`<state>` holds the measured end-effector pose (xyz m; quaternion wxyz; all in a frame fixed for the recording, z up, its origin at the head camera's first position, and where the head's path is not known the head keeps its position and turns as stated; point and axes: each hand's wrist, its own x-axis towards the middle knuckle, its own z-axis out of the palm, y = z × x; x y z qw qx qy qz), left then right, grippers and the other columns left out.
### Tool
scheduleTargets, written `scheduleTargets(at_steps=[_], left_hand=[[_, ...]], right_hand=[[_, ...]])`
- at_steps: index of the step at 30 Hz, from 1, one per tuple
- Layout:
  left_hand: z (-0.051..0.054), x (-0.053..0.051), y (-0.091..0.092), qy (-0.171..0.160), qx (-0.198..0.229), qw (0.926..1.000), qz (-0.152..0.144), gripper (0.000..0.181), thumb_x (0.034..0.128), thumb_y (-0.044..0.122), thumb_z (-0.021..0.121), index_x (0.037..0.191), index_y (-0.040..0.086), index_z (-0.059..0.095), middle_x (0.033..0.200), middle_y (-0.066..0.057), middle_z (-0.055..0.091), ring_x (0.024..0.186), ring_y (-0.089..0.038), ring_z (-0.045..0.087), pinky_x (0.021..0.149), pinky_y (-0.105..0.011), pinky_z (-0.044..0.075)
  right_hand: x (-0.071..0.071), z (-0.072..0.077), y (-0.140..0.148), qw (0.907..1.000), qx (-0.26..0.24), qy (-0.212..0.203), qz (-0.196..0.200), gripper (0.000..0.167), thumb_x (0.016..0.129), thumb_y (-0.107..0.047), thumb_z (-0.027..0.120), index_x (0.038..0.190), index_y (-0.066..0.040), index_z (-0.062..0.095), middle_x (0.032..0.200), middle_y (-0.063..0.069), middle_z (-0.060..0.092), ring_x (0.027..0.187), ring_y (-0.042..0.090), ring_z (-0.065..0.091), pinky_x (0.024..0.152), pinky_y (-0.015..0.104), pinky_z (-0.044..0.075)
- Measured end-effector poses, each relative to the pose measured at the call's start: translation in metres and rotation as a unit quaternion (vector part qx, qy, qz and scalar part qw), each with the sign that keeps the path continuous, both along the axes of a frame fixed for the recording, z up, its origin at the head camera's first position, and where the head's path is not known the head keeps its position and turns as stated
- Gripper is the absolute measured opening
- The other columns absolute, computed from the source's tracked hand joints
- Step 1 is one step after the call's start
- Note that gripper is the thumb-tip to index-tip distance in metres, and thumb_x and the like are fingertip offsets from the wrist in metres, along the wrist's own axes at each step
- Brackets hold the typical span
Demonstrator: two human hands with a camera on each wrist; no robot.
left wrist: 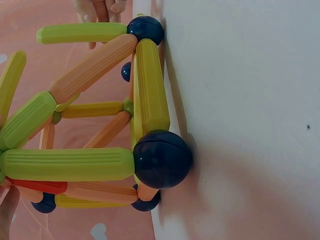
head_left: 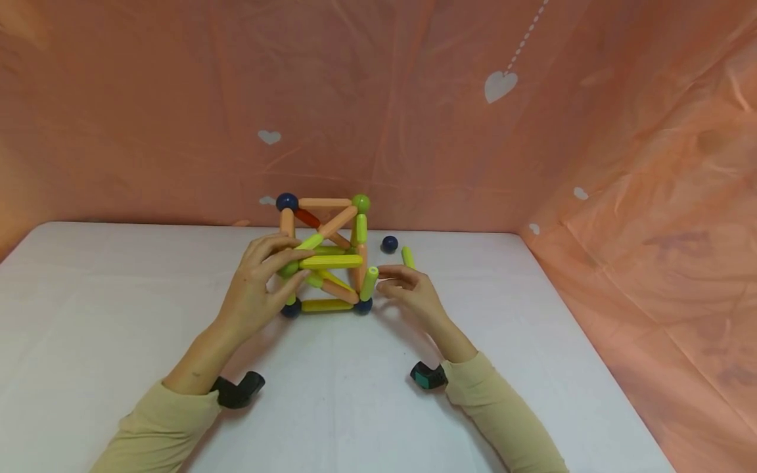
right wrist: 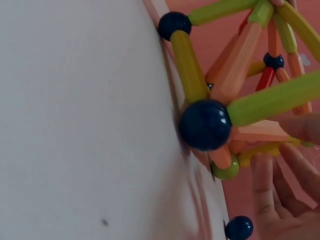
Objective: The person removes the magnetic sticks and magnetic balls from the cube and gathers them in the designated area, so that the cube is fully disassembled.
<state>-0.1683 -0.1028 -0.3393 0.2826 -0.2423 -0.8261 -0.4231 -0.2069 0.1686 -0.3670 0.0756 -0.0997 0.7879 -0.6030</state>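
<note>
A frame of magnetic rods and balls (head_left: 326,305) stands on the table, built of yellow, green, orange and red rods with dark blue and green balls. At its upper front left corner my left hand (head_left: 253,282) pinches a green ball (head_left: 288,268), from which a yellow-green rod (head_left: 331,261) reaches right with its far end free. A green rod (head_left: 369,284) rises from the front right blue ball (right wrist: 205,125), its top joined to nothing. Beside that rod is my right hand (head_left: 414,292), fingers loosely bent and apart, with nothing visible in them.
A loose blue ball (head_left: 389,244) and a loose green rod (head_left: 408,257) lie right of the frame, beyond my right hand. The white table (head_left: 343,394) ends at the back against an orange cloth (head_left: 378,118) with hearts. Each wrist wears a black camera (head_left: 239,390).
</note>
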Motion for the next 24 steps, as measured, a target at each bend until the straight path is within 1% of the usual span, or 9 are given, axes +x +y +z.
scheduleTargets(at_steps=[3,6,8,10,12,15,17,20,24], left_hand=[[0.0,-0.001,0.0,0.002,0.0,1.0,0.0,0.028,0.0809,0.001,0.074,0.108,0.005,0.071,0.12,-0.015,0.058,0.12,-0.032,0.044,0.099,-0.052,0.038],[-0.001,-0.001,0.0,0.004,0.0,1.0,0.0,0.028,0.0808,0.0,0.074,0.108,0.004,0.071,0.12,-0.016,0.058,0.12,-0.033,0.044,0.099,-0.053,0.038],[-0.001,-0.001,0.0,0.005,0.0,1.0,0.001,0.027,0.0807,0.0,0.074,0.108,0.004,0.071,0.119,-0.017,0.058,0.12,-0.033,0.044,0.099,-0.053,0.038],[-0.001,0.0,0.0,0.007,0.0,1.0,0.001,0.027,0.0805,0.0,0.074,0.107,0.004,0.071,0.119,-0.018,0.058,0.12,-0.033,0.044,0.099,-0.053,0.038],[-0.001,0.0,0.0,0.008,0.0,1.0,0.001,0.027,0.0804,-0.001,0.074,0.107,0.004,0.071,0.119,-0.018,0.058,0.12,-0.033,0.044,0.099,-0.053,0.038],[-0.001,0.0,0.0,0.011,0.002,0.9999,0.001,0.028,0.0802,-0.001,0.074,0.108,0.004,0.07,0.119,-0.017,0.058,0.12,-0.033,0.044,0.099,-0.053,0.038],[-0.001,-0.001,0.0,0.012,0.003,0.9999,0.001,0.029,0.08,-0.001,0.074,0.108,0.004,0.07,0.119,-0.017,0.058,0.119,-0.033,0.044,0.098,-0.053,0.038],[-0.001,-0.001,0.0,0.011,0.003,0.9999,0.001,0.029,0.0796,-0.001,0.074,0.108,0.004,0.07,0.119,-0.016,0.058,0.118,-0.033,0.044,0.097,-0.052,0.038],[-0.002,-0.001,0.0,0.005,0.001,1.0,-0.001,0.029,0.0799,0.0,0.075,0.108,0.005,0.07,0.119,-0.016,0.058,0.119,-0.033,0.044,0.097,-0.052,0.038]], right_hand=[[0.001,-0.003,-0.002,0.9995,0.005,0.004,0.03,0.04,0.087,-0.006,0.064,0.126,0.001,0.059,0.12,0.019,0.063,0.089,0.01,0.064,0.073,0.032,0.055],[0.002,-0.005,-0.005,0.998,0.025,0.019,0.055,0.038,0.086,-0.004,0.066,0.123,0.003,0.059,0.118,0.02,0.063,0.091,0.011,0.064,0.076,0.03,0.054],[0.002,-0.007,-0.007,0.9971,0.035,0.028,0.061,0.037,0.085,-0.004,0.067,0.12,0.004,0.06,0.115,0.02,0.064,0.093,0.012,0.064,0.079,0.028,0.053],[0.003,-0.007,-0.009,0.9964,0.043,0.034,0.065,0.036,0.084,-0.003,0.068,0.118,0.005,0.061,0.113,0.021,0.064,0.095,0.015,0.064,0.084,0.028,0.052],[0.004,-0.008,-0.012,0.9963,0.045,0.038,0.064,0.034,0.084,-0.001,0.069,0.116,0.007,0.061,0.11,0.023,0.064,0.096,0.019,0.065,0.085,0.029,0.053],[0.005,-0.008,-0.016,0.9958,0.058,0.045,0.054,0.032,0.083,-0.001,0.07,0.114,0.006,0.063,0.108,0.022,0.065,0.096,0.022,0.065,0.083,0.028,0.053],[0.006,-0.009,-0.017,0.9939,0.077,0.065,0.045,0.031,0.083,-0.002,0.071,0.112,0.004,0.064,0.106,0.02,0.065,0.095,0.023,0.064,0.081,0.027,0.054],[0.007,-0.011,-0.018,0.9857,0.121,0.11,0.04,0.026,0.084,-0.006,0.072,0.108,0.0,0.066,0.101,0.015,0.066,0.093,0.022,0.064,0.078,0.025,0.053],[0.011,-0.012,-0.018,0.9649,0.173,0.192,0.046,0.016,0.085,-0.008,0.071,0.099,-0.002,0.066,0.092,0.01,0.067,0.087,0.022,0.064,0.075,0.028,0.054]])
